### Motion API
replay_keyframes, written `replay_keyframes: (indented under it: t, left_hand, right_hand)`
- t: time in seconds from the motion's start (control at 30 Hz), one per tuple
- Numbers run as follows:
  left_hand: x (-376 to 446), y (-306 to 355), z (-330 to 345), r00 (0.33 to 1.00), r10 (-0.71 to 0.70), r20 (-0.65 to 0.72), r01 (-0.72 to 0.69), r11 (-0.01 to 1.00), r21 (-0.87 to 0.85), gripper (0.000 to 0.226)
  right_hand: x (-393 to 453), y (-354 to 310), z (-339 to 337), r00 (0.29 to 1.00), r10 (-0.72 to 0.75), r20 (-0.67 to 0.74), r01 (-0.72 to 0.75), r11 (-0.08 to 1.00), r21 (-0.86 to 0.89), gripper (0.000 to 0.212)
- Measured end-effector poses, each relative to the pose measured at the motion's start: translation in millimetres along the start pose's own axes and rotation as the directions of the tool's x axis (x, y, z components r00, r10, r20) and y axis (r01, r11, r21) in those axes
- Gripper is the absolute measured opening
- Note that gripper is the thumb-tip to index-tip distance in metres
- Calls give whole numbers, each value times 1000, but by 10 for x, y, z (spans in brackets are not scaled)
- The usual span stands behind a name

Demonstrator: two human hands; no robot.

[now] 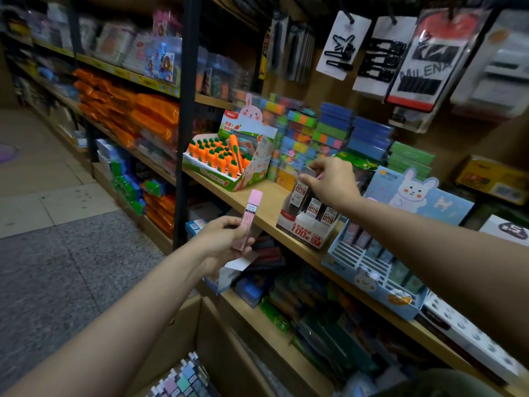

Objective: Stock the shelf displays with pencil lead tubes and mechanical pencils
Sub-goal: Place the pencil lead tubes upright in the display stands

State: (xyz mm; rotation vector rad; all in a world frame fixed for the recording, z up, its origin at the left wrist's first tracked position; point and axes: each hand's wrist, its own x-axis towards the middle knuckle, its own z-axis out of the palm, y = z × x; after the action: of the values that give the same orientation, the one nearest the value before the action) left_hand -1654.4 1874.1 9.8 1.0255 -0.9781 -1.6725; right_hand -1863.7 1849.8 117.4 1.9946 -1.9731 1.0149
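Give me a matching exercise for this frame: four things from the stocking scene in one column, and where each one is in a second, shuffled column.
Things:
1. pink lead tube
2. dark lead tube
3. carrot display box
4. blue rabbit display box

Places:
A. on the shelf, left of the red-and-white lead box
B. held in the left hand, below the shelf edge
C. on the shelf, right of the red-and-white lead box
D. pinched by the right hand over the red-and-white lead box

Pairs: 1-B, 2-D, 3-A, 4-C
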Motion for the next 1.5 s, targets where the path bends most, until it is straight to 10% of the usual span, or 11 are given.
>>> replay_keyframes:
  t: [0.3,0.63,0.8,1.03,1.5]
  left_hand:
    - [-43,-58,218,993,78,84,-85,994,75,15]
    - [-228,-207,789,941,157,299,-217,960,178,10]
    - [-266,-456,1017,776,446,446,-625,453,635,44]
    - [-222,-769,995,725,272,632,-679,128,723,72]
    - [-225,-781,962,708,254,659,-689,47,723,73]
  right_hand:
    - [-112,27,212,1000,-22,18,25,975,-220,31]
    - [-728,145,-584,970,-105,218,32,949,314,21]
    - [-702,463,-1110,994,-41,104,27,991,132,25]
    - [-725,763,-1180,987,-3,160,16,996,-83,29]
    - [-611,817,-912,984,-153,89,169,963,-208,24]
